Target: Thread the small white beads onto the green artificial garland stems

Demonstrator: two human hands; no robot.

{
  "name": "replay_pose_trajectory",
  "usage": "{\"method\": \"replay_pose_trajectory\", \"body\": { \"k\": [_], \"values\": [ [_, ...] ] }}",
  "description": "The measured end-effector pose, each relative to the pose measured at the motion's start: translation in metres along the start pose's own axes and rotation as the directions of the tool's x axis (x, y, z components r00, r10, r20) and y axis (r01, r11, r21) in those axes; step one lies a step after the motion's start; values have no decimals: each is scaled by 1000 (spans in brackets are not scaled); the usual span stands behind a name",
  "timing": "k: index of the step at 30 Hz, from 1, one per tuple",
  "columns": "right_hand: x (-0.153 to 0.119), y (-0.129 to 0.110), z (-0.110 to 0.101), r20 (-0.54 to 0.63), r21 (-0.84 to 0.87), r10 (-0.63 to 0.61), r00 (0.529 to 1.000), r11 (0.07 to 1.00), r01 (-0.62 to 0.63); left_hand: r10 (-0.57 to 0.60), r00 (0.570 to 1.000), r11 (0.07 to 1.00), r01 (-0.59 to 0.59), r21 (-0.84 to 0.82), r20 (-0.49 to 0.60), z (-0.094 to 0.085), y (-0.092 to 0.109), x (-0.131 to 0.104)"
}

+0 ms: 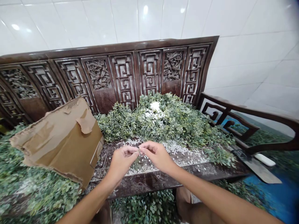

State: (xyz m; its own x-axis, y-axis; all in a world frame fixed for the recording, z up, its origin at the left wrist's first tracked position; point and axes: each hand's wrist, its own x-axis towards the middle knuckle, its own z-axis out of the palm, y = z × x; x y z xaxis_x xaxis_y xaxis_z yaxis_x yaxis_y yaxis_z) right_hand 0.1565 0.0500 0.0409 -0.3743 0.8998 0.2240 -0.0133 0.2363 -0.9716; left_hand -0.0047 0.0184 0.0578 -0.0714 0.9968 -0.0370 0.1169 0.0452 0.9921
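Head view: leafy greenery (187, 126), small-leaved, grey-green to yellowish, heaped on dark wooden bench (149, 182) beyond hands; white discs (174, 148) scattered before it. Left hand (123, 159) and right hand (156, 156) meet above bench, fingers bent toward thumbs. Bit between fingertips too tiny to identify; cannot tell whether either grasps it. Forearms cut off below.

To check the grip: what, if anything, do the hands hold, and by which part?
The bare left hand and bare right hand pinch close together; anything held is too small to tell.
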Motion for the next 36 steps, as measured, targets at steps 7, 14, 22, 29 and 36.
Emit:
{"method": "replay_pose_trajectory", "body": {
  "k": [7, 14, 22, 29, 36],
  "values": [
    [1, -2, -1, -18, 45, 10, 1000, 999, -9, 10, 1000, 1000, -11, 25, 12, 0, 3, -2],
    [0, -2, -1, -25, 30, 8, 1000, 1000, -7, -15, 1000, 999, 15, 31, 11, -1, 3, -3],
    [0, -1, -1, -25, -14, -3, 1000, 1000, 2, -4, 1000, 997, 6, 77, -22, 0, 2, -1],
    [-1, 0, 2, -18, 8, 22, 1000, 1000, -22, 10, 1000, 998, -9, 67, -26, 1, 2, 0],
    [-2, 2, 3, -22, 4, 16, 1000, 1000, -15, 1, 1000, 997, -1, 75, -10, 1, 3, -1]
  ]
}}
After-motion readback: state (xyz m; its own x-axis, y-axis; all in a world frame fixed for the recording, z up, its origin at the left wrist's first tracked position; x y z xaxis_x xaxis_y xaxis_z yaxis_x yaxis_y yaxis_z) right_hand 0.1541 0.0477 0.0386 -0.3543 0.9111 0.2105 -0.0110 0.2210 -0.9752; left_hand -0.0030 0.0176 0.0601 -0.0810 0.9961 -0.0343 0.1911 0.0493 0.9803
